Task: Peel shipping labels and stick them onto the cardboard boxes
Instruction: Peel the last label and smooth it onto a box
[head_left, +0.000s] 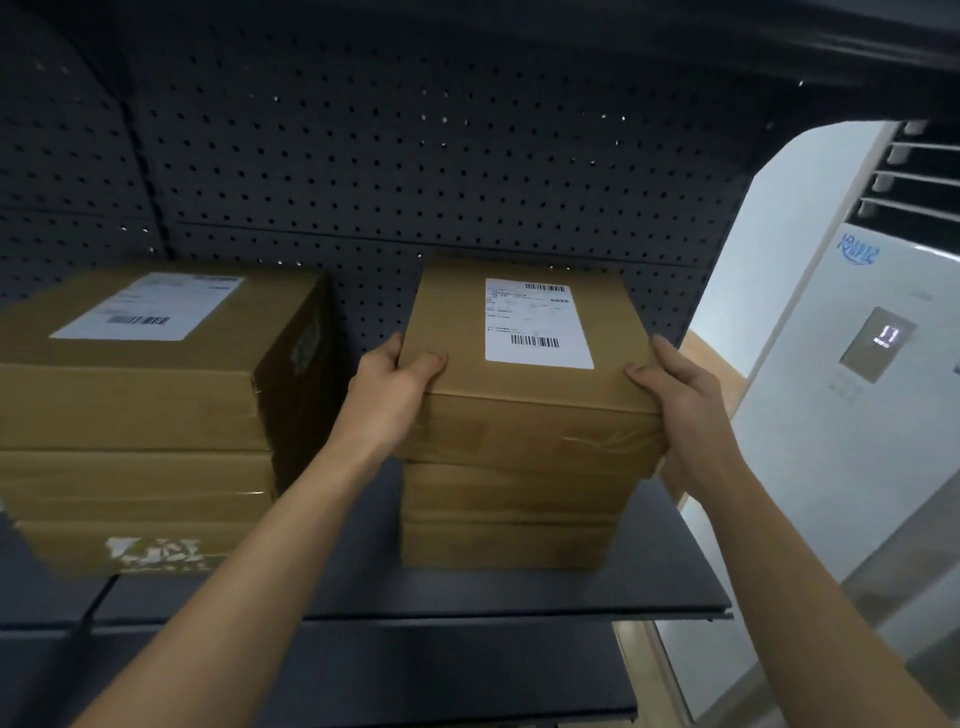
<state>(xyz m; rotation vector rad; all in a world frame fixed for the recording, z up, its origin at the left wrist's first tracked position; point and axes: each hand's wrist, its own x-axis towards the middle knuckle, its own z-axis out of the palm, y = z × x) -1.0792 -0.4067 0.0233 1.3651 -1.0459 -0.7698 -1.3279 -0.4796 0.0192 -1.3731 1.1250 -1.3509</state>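
Note:
A flat cardboard box (457, 322) with a white shipping label (535, 325) on its top sits at the top of a stack of two more boxes (509, 519) on a dark shelf (467, 597). My left hand (400, 384) grips the top box's near left corner, thumb on top. At the near right corner my right hand (670, 395) grips it the same way. To the left stands a second stack (135, 467), and its top box (223, 338) carries a white label (148, 306) too.
A dark perforated back panel (415, 156) closes the shelf behind the boxes. A white floor-standing air conditioner (857, 364) stands to the right of the shelf. A lower dark shelf (441, 675) juts out below.

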